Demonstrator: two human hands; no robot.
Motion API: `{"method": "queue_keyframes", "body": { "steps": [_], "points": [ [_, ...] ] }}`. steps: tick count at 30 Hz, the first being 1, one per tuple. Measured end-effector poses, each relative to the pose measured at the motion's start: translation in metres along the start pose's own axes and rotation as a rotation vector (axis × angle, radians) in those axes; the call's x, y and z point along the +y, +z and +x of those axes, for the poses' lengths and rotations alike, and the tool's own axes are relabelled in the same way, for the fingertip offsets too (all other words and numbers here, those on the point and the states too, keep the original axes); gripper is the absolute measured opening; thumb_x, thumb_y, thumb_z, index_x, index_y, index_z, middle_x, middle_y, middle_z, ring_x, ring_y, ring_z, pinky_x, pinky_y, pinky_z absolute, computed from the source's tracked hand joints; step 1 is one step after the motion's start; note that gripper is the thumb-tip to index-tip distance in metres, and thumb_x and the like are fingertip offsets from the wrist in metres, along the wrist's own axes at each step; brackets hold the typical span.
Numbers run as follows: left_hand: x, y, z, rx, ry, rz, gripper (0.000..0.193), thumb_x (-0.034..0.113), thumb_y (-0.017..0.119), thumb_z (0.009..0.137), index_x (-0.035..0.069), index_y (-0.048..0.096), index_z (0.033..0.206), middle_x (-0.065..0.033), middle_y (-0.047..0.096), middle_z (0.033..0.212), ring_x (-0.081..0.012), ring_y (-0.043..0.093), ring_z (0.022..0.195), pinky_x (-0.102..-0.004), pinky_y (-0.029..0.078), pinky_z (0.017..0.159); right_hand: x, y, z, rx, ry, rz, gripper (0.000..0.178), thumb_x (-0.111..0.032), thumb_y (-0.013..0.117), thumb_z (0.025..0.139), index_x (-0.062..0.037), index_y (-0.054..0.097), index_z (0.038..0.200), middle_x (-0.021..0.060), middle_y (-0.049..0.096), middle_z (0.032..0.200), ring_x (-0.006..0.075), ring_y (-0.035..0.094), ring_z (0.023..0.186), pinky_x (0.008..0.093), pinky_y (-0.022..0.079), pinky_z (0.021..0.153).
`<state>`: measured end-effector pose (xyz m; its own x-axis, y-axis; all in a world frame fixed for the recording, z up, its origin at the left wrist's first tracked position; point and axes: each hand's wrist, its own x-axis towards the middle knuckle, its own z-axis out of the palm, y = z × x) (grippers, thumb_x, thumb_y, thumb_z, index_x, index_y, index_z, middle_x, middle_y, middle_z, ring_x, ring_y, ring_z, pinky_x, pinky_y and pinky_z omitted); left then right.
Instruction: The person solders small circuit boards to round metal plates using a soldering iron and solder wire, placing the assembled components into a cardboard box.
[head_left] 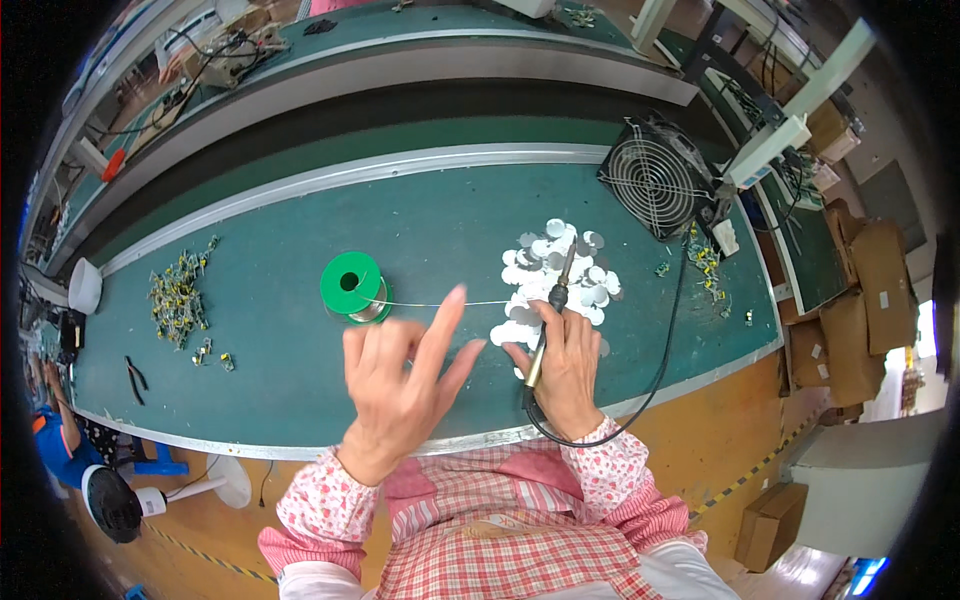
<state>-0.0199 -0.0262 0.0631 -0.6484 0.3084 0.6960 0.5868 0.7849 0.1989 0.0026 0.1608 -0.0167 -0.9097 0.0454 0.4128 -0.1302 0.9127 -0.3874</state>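
My right hand [566, 372] is closed round a soldering iron [558, 297], its tip pointing away from me over a pile of white and grey round discs [520, 268]. A black cable [668, 350] loops from the iron's rear end toward the fan. To the left, my left hand [400, 385] hovers with thumb and forefinger stretched apart and the other fingers partly bent; nothing shows in it. Just beyond it stands a green spool of solder wire [350, 283]. A thin strand of solder [485, 303] runs from the spool, past my left forefinger, to the discs.
Small yellow-and-metal parts lie heaped [178, 300] at the left, with pliers [135, 380] nearer me. A black fan with a wire guard [655, 178] stands far right, beside more small parts [708, 268]. A raised metal edge [400, 163] bounds the green bench's far side.
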Motion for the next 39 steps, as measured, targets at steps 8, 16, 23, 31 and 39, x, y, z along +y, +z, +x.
{"method": "queue_keyframes", "body": {
  "steps": [8, 16, 23, 31, 39],
  "points": [
    [-0.016, 0.008, 0.055, -0.425, 0.549, -0.078, 0.030, 0.004, 0.071, 0.065, 0.009, 0.068, 0.095, -0.0015, 0.040, 0.069, -0.0153, 0.044, 0.062, -0.0314, 0.033, 0.060, 0.053, -0.042, -0.026, 0.087, 0.098, 0.006, 0.054, -0.021, 0.077, 0.071, -0.0107, 0.055, 0.119, 0.0126, 0.049, 0.096, 0.0296, 0.050, 0.090, 0.0384, 0.038, 0.076],
    [-0.005, -0.007, 0.044, -0.335, 0.371, -0.182, 0.034, 0.013, 0.081, 0.062, 0.010, 0.069, 0.094, -0.0003, 0.044, 0.064, -0.0173, 0.043, 0.058, -0.0306, 0.034, 0.059, 0.087, -0.043, 0.033, -0.003, -0.187, 0.126, 0.031, -0.007, 0.066, 0.080, -0.0085, 0.061, 0.110, 0.0153, 0.058, 0.098, 0.0328, 0.056, 0.095, 0.0422, 0.046, 0.082],
    [0.037, 0.047, -0.024, -0.581, 0.089, -0.298, 0.083, 0.044, 0.081, 0.061, 0.006, 0.051, 0.129, -0.0193, 0.053, 0.116, -0.0351, 0.051, 0.107, -0.0458, 0.039, 0.092, 0.123, -0.005, 0.101, -0.123, -0.310, 0.238, 0.037, -0.021, 0.063, 0.087, -0.0088, 0.050, 0.119, 0.0189, 0.057, 0.118, 0.0404, 0.051, 0.115, 0.0490, 0.033, 0.106],
    [0.032, 0.135, -0.004, -0.468, 0.027, -0.188, 0.089, 0.054, 0.067, 0.076, 0.002, 0.033, 0.140, -0.0305, 0.027, 0.142, -0.0447, 0.028, 0.131, -0.0526, 0.023, 0.109, 0.094, -0.033, 0.052, -0.268, -0.263, 0.351, 0.036, -0.021, 0.062, 0.087, -0.0074, 0.049, 0.118, 0.0206, 0.058, 0.114, 0.0401, 0.050, 0.116, 0.0512, 0.034, 0.104],
    [0.069, 0.108, -0.015, -0.250, -0.080, -0.427, 0.048, 0.011, 0.073, 0.074, 0.003, 0.054, 0.117, -0.0195, 0.050, 0.121, -0.0359, 0.049, 0.113, -0.0453, 0.039, 0.095, 0.087, -0.139, -0.009, -0.061, -0.293, 0.040, 0.034, -0.003, 0.070, 0.076, -0.0066, 0.058, 0.107, 0.0178, 0.061, 0.114, 0.0343, 0.057, 0.108, 0.0444, 0.044, 0.095]
  ]
}}
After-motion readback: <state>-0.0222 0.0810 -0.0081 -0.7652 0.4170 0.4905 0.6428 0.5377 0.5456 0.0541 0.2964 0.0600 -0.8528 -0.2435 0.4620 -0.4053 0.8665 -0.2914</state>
